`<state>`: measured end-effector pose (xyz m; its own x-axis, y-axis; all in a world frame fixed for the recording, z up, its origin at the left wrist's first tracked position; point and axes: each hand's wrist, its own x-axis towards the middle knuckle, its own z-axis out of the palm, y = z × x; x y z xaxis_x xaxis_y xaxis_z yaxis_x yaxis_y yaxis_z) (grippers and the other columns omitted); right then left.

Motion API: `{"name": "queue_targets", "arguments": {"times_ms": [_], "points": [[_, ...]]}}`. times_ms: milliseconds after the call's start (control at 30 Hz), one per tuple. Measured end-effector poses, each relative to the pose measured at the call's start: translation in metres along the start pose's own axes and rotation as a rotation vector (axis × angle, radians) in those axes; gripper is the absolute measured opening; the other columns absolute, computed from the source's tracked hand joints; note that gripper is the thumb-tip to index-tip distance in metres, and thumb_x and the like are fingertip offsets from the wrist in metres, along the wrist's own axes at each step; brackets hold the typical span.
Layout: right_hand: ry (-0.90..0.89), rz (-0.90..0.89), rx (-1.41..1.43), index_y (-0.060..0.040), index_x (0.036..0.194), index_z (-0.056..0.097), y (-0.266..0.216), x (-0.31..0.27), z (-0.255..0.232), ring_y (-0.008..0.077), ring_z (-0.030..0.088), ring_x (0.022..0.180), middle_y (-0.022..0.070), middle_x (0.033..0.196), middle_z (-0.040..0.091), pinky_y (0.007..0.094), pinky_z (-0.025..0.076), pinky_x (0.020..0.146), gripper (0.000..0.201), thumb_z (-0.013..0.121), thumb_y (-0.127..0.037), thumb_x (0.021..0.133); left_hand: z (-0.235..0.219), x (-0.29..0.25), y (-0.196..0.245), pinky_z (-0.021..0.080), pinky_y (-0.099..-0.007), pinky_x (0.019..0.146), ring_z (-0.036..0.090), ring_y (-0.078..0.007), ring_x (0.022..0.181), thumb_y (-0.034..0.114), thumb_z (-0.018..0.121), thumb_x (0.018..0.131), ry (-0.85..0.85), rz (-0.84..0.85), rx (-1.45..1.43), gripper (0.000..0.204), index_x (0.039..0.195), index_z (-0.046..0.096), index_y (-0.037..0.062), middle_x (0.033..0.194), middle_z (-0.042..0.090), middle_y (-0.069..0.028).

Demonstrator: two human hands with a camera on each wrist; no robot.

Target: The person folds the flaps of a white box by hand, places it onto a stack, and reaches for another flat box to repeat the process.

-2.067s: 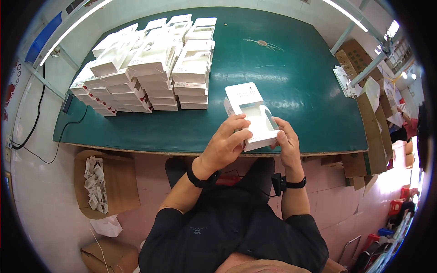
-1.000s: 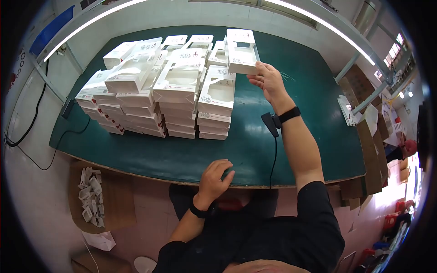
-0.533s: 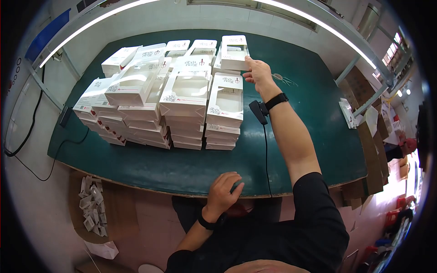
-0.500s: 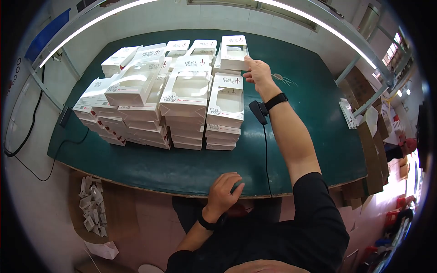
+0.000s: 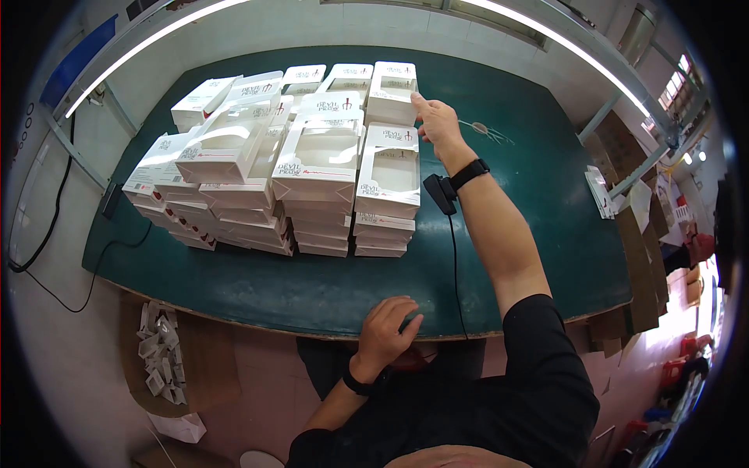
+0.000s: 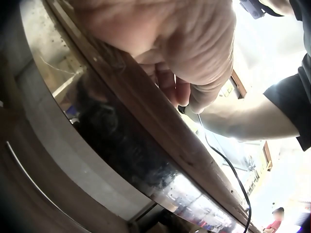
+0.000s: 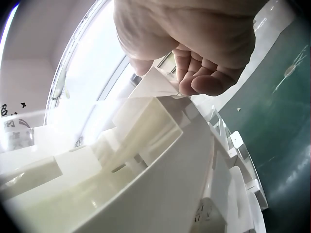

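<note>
Across our green table, our right hand, fingers bent, touches the white box at back right of the pile, grip unclear. Our left hand rests loose, empty, by the near edge.

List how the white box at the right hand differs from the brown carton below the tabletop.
The box is white; the carton is brown. The box is much smaller than the carton. The box sits among other boxes on the table; the carton stands lower, to the left. The box has a window; the carton is open-topped, holding white pieces. Both show their insides.
</note>
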<state>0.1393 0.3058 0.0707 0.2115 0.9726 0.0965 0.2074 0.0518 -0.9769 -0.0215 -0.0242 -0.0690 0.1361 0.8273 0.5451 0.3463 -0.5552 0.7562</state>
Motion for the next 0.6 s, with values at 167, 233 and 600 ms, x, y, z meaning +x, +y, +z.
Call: {"name": "queue_targets", "arguments": {"times_ms": [167,233,600], "points": [[-0.003,-0.032,0.005,0.0021,0.104,0.073,0.005,-0.001,-0.002,0.0133,0.057,0.063,0.0037,0.081,0.063,0.0300,0.046,0.052,0.056,0.070,-0.053,0.099,0.001,0.000,0.001,0.059,-0.0411,0.086,0.073,-0.0346,0.103,0.006,0.083,0.082,-0.007,-0.002,0.019,0.022,0.100,0.072,0.0017,0.106,0.075,-0.0155],[0.012,-0.035,0.009,0.0018,0.104,0.073,0.005,-0.003,-0.004,0.0131,0.057,0.063,0.0035,0.080,0.062,0.0298,0.046,0.052,0.056,0.070,-0.054,0.099,0.000,0.001,0.001,0.059,-0.0411,0.086,0.073,-0.0346,0.103,0.006,0.083,0.082,-0.015,-0.001,0.022,0.022,0.100,0.072,0.0017,0.106,0.075,-0.0155],[0.095,-0.032,-0.097,0.0001,0.109,0.073,0.066,-0.005,-0.109,0.0106,0.057,0.063,0.0017,0.083,0.062,0.0284,0.046,0.055,0.054,0.072,-0.053,0.098,0.008,-0.002,0.000,0.058,-0.0425,0.090,0.073,-0.0356,0.102,0.003,0.081,0.083,-0.032,-0.010,0.081,0.021,0.102,0.072,0.0017,0.107,0.075,-0.0171]]}}
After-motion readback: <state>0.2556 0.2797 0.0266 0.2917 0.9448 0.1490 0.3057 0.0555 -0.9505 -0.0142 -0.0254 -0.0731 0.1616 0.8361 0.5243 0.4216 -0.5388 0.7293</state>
